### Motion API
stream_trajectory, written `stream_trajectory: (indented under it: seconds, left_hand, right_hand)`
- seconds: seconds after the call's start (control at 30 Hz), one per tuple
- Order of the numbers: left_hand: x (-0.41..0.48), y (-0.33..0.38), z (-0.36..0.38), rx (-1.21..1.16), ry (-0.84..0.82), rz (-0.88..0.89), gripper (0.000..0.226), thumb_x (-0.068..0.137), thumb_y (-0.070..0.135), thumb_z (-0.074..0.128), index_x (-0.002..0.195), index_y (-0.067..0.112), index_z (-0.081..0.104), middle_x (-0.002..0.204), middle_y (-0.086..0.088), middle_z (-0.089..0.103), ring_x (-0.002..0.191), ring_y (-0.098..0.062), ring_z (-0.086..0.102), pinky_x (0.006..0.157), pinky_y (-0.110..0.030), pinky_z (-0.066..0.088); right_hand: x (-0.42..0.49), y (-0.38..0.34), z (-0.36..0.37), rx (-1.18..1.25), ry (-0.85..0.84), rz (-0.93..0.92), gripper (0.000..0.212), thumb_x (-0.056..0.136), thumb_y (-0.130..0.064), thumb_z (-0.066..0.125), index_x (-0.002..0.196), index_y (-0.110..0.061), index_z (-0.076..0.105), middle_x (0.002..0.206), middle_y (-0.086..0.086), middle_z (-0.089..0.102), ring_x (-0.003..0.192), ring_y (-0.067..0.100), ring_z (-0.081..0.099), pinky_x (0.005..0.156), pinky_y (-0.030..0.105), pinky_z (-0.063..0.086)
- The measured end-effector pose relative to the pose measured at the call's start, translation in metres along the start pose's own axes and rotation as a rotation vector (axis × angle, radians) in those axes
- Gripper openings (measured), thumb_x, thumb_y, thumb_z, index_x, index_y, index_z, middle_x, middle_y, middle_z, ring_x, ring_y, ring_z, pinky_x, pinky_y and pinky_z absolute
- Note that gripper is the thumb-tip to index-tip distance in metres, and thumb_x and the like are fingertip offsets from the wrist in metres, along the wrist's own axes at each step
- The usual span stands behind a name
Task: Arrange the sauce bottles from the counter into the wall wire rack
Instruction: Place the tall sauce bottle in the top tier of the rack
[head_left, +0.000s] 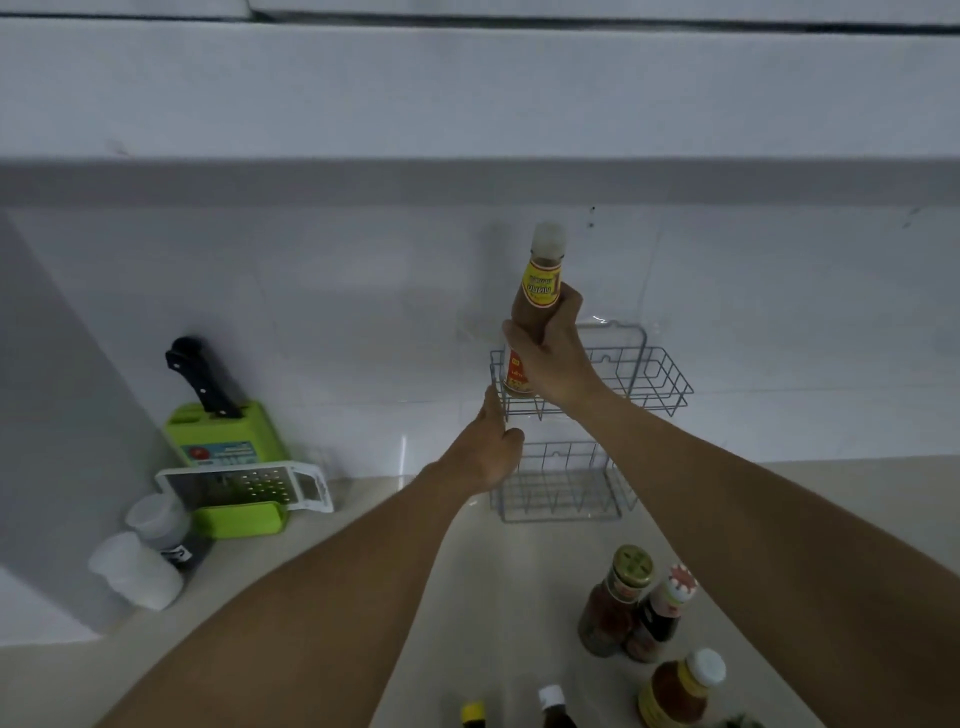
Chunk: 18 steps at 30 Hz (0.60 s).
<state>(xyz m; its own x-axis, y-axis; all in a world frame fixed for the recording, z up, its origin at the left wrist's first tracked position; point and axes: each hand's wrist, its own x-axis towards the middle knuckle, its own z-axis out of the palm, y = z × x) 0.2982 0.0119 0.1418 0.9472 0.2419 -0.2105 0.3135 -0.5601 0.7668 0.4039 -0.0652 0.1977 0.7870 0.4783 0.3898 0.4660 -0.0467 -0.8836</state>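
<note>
A two-tier wire rack (639, 374) hangs on the wall above the table (467, 597), a tall brown sauce bottle (537, 291) standing in its upper tier's left end. Four more bottles (613, 603) stand on the table before the rack to the right, a green knife block (223, 431) far left against the wall.

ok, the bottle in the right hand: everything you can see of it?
The bottle is tall and slim, with brownish contents, a pale translucent cap and yellow-and-red labels at neck and base; the print is unreadable. It stands upright, its base inside the left end of the wall rack's upper basket. The right hand wraps its middle in a closed grip. The left hand is at the basket's left corner below it, not touching the bottle.
</note>
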Motion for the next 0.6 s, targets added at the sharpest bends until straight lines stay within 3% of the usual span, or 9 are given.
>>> stream_trajectory:
  seconds: [0.1,0.23,0.37,0.5,0.6]
  left_hand:
    - [0.001,-0.004,0.0,-0.022,0.01,0.01,0.072,0.101,0.021,0.034,0.157,0.022,-0.013,0.159,-0.015,0.031,0.123,-0.03,0.054,0.089,-0.027,0.041]
    - [-0.002,0.005,-0.003,-0.053,0.001,0.044,0.07,0.103,0.015,0.035,0.157,0.027,-0.007,0.162,-0.007,0.024,0.137,-0.024,0.04,0.097,-0.02,0.028]
    - [0.003,0.014,-0.012,-0.1,0.013,0.06,0.07,0.102,0.015,0.035,0.157,0.031,-0.006,0.158,-0.012,0.033,0.122,-0.021,0.05,0.091,-0.023,0.034]
    - [-0.008,0.006,-0.012,-0.082,0.016,0.059,0.07,0.102,0.014,0.035,0.157,0.031,-0.005,0.16,-0.011,0.03,0.134,-0.029,0.044,0.097,-0.028,0.035]
    - [-0.048,-0.047,0.028,-0.093,-0.077,-0.053,0.071,0.102,0.013,0.035,0.157,0.031,-0.006,0.162,-0.009,0.025,0.139,-0.031,0.04,0.106,-0.031,0.033]
  right_hand:
    - [-0.003,0.012,0.006,-0.018,-0.036,0.041,0.061,0.094,-0.012,0.06,0.136,-0.007,0.016,0.124,0.017,0.048,0.115,0.029,0.055,0.093,0.032,0.05]
    - [-0.002,0.016,-0.002,-0.031,-0.108,0.152,0.068,0.091,-0.012,0.062,0.139,-0.013,0.014,0.127,0.014,0.047,0.115,0.027,0.055,0.095,0.039,0.051]
    - [0.001,0.006,-0.018,-0.097,-0.253,0.186,0.08,0.089,-0.003,0.063,0.146,-0.015,0.007,0.123,0.008,0.049,0.108,0.022,0.057,0.087,0.03,0.05]
    - [-0.018,0.005,-0.016,-0.123,-0.215,0.123,0.084,0.089,-0.007,0.068,0.148,-0.016,0.01,0.124,0.0,0.046,0.109,0.021,0.056,0.096,0.036,0.049]
    - [-0.082,0.039,0.016,-0.068,-0.321,0.251,0.084,0.089,-0.007,0.068,0.149,-0.016,0.01,0.124,-0.001,0.045,0.109,0.02,0.054,0.096,0.033,0.048]
